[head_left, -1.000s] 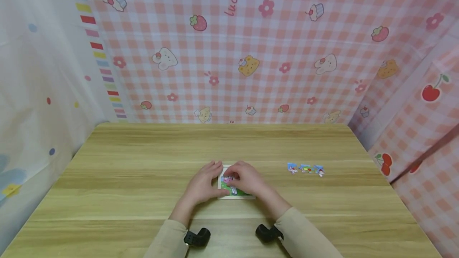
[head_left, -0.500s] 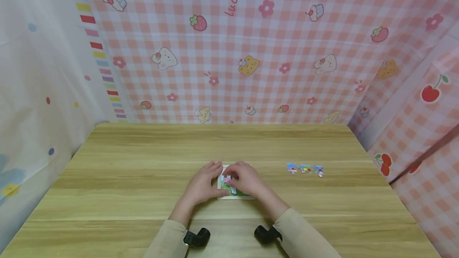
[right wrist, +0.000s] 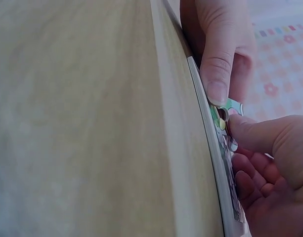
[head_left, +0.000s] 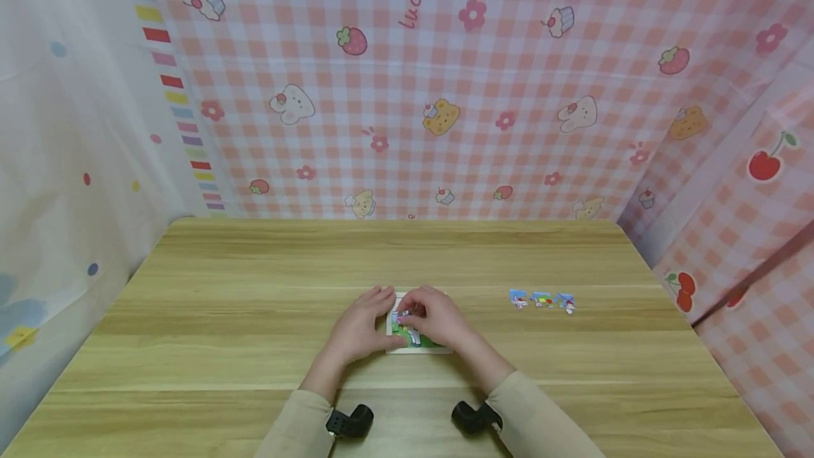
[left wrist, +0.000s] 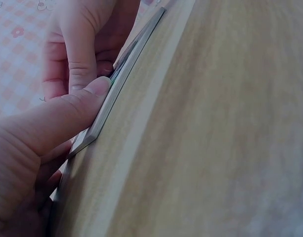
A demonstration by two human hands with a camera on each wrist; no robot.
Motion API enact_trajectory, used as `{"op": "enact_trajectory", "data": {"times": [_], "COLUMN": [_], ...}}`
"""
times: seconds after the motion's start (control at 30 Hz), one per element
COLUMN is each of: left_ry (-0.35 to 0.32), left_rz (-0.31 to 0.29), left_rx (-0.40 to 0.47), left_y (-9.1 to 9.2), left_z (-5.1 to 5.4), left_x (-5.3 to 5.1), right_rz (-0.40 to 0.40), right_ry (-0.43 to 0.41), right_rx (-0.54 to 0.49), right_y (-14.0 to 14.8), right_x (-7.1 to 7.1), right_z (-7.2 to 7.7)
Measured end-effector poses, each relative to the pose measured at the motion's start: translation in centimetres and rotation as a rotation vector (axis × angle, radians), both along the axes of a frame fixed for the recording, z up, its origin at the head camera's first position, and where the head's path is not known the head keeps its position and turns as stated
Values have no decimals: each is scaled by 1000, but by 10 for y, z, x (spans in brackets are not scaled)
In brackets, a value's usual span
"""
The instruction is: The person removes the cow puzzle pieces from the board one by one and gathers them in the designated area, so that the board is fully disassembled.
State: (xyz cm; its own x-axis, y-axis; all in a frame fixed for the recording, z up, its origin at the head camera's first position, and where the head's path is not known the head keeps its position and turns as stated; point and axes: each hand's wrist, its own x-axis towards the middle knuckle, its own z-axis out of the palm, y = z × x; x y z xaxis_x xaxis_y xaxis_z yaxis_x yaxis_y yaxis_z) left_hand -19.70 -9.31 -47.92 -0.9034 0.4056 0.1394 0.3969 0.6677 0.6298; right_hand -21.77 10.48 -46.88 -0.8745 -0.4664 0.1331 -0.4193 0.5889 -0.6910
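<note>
So the right hand (head_left: 439, 318) has a small, colourful flat puzzle piece (head_left: 400, 319) pinched between thumb and fingers, right over a rectangular picture board with a pale rim (head_left: 420, 351). Left hand (head_left: 360, 325) is holding that board at its left side, thumb on the near edge. Three loose blue printed jigsaw pieces (head_left: 543, 300) lie off to the right on the wood-grain table (head_left: 254, 267). "luck" reads sideways on the pink-and-white checked cloth (head_left: 407, 62) behind.
</note>
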Motion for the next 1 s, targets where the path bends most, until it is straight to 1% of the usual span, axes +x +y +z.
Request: {"op": "enact_trajectory", "data": {"times": [0.1, 0.23, 0.37, 0.5, 0.7, 0.9, 1.0], "left_ry": [-4, -5, -7, -8, -22, -23, -20], "left_rz": [0, 2, 6, 7, 13, 19, 18], "left_rx": [8, 13, 6, -3, -6, -9, -13], "left_y": [1, 1, 1, 2, 2, 2, 2], "left_z": [1, 2, 2, 2, 1, 1, 0], "left_x": [1, 1, 2, 2, 1, 0, 0], "right_rz": [13, 30, 25, -3, -38, -82, -110], "right_ry": [-27, -95, -120, -103, -96, -73, -77], "right_rx": [-34, -99, -148, -166, -185, -134, -128], "right_y": [1, 3, 11, 24, 56, 91, 109], "right_x": [0, 1, 1, 2, 4, 7, 9], "right_z": [1, 4, 5, 8, 10, 10, 9]}}
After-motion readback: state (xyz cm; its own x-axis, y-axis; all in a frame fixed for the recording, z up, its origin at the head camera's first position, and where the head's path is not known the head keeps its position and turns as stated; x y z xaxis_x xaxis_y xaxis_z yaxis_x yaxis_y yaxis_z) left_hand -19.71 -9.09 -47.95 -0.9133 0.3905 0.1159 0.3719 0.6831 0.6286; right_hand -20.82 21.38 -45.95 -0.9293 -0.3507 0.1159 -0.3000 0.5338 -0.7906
